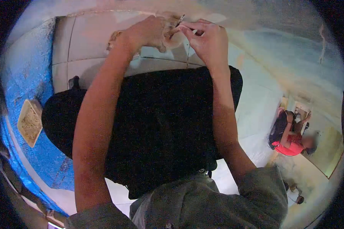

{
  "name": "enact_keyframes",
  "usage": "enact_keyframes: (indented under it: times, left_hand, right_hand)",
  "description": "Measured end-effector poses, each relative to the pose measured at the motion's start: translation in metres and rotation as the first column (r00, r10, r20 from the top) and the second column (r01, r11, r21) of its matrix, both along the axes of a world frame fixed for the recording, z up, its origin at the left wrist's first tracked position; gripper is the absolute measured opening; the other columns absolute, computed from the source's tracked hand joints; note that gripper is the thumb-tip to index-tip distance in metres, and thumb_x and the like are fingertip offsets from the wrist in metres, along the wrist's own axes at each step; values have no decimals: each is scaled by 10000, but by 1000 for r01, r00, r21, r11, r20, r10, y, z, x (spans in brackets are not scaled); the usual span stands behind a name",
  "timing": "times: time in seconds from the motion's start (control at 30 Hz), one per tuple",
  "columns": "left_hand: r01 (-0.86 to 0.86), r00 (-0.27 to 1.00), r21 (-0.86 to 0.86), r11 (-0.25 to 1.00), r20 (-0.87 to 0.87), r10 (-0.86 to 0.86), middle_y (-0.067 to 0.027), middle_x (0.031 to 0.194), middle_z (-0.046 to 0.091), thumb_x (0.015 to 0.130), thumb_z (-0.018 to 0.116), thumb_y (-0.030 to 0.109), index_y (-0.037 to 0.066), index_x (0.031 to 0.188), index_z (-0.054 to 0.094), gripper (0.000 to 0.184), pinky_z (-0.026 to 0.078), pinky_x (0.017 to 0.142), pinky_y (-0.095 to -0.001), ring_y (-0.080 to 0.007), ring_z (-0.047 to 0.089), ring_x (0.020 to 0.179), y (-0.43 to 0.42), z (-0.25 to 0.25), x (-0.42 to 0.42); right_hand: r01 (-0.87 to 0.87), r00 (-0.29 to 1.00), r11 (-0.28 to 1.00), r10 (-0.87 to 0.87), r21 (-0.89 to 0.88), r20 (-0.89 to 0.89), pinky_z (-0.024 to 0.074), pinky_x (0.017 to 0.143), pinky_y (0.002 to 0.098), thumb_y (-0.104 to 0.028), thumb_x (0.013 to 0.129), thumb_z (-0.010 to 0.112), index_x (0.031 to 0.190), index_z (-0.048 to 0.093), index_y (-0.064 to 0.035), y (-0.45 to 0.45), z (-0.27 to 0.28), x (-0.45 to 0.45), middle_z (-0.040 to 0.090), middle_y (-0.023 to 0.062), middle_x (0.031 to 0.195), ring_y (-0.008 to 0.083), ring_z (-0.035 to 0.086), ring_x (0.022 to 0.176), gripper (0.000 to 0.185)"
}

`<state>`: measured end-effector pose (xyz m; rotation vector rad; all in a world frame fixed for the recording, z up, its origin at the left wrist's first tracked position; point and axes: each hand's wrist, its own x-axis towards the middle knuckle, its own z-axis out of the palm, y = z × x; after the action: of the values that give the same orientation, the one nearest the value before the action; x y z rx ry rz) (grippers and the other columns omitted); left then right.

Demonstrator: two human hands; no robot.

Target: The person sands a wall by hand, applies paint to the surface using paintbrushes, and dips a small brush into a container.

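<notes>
At the top of the view, both my hands work close together above the white floor tiles. My left hand is closed around a pale, partly see-through object with brownish parts; its kind is too blurred to make out. My right hand pinches a thin dark stick-like tool with a lighter upper end, held against that object. Just left of my left wrist lies a small brown-and-tan item on the tiles, partly hidden by the forearm.
A blue plastic sheet covers the left side, with a cream tray of crumbly beige material on it. My dark-clothed legs fill the middle. A wall runs along the upper right. Another person in red sits at far right.
</notes>
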<state>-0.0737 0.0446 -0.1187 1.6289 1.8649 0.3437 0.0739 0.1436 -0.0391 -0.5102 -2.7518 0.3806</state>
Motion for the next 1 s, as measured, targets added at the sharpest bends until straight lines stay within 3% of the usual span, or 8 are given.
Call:
enact_keyframes:
  times: [0.2, 0.27, 0.4, 0.5, 0.57, 0.7, 0.77, 1.0]
  left_hand:
    - [-75, 992, 435, 897, -59, 111, -193, 1136, 625, 525, 819, 227, 79, 1134, 636, 652, 463, 952, -409, -338, 594, 1066, -2, 2, -6]
    - [14, 1000, 600, 800, 2, -20, -119, 1135, 590, 778, 658, 235, 87, 1115, 605, 372, 388, 983, -427, -276, 557, 1054, -8, 34, -7]
    - [-9, 993, 389, 921, -108, 55, -68, 1219, 557, 722, 722, 265, 115, 1150, 607, 468, 311, 1066, -416, -260, 483, 1180, -3, 36, -8]
    - [46, 925, 621, 782, -323, 202, -90, 1272, 521, 683, 765, 258, 129, 1177, 602, 535, 310, 1082, -416, -298, 434, 1238, -3, 21, -7]
    - [-472, 874, 429, 770, 113, 473, -105, 1346, 461, 648, 799, 235, 152, 1190, 607, 581, 292, 1107, -429, -328, 368, 1295, -8, 38, 0]
    - [-439, 888, 297, 848, 1, 460, -121, 1407, 400, 629, 819, 209, 139, 1277, 546, 707, 292, 1111, -443, -340, 330, 1319, -7, 48, 2]
    - [-239, 893, 518, 821, -216, 396, -122, 1397, 410, 630, 821, 219, 130, 1310, 517, 750, 312, 1098, -452, -351, 330, 1316, -8, 38, 2]
    - [-304, 892, 611, 731, -88, 444, -111, 1382, 426, 666, 799, 239, 141, 1220, 595, 599, 314, 1102, -436, -333, 367, 1306, -6, 23, -3]
  right_hand:
    - [-105, 993, 994, 106, -28, 52, 501, 598, 335, -304, 785, 712, 875, 759, -173, -13, 0, 0, 694, 92, 825, 274, 652, 663, 166]
    - [-18, 996, 992, 28, 126, -82, 507, 597, 345, -314, 780, 713, 879, 754, -146, -13, 1, -3, 693, 103, 782, 283, 657, 657, 199]
    - [65, 992, 996, -58, -60, 108, 482, 552, 346, -251, 842, 668, 1051, 713, -92, -23, 11, -2, 649, 187, 710, 285, 601, 543, 267]
    - [51, 999, 985, -52, -164, -4, 508, 571, 350, -215, 790, 718, 893, 748, -67, -19, 6, -3, 674, 166, 719, 268, 621, 545, 183]
    - [-15, 982, 968, -33, -252, -187, 510, 569, 350, -188, 796, 708, 915, 739, -42, -10, 1, -1, 693, 150, 750, 261, 642, 577, 190]
    - [56, 978, 991, -79, -122, -192, 503, 565, 336, -158, 792, 704, 910, 728, -3, -15, 2, -4, 699, 143, 754, 264, 640, 577, 197]
    - [2, 988, 861, -81, -509, -134, 494, 559, 340, -159, 795, 693, 929, 724, -1, -21, 14, -8, 690, 153, 737, 266, 634, 570, 209]
    - [110, 987, 988, -96, -106, 126, 464, 523, 365, -175, 808, 673, 820, 702, 8, -18, 9, -7, 634, 184, 657, 267, 599, 520, 186]
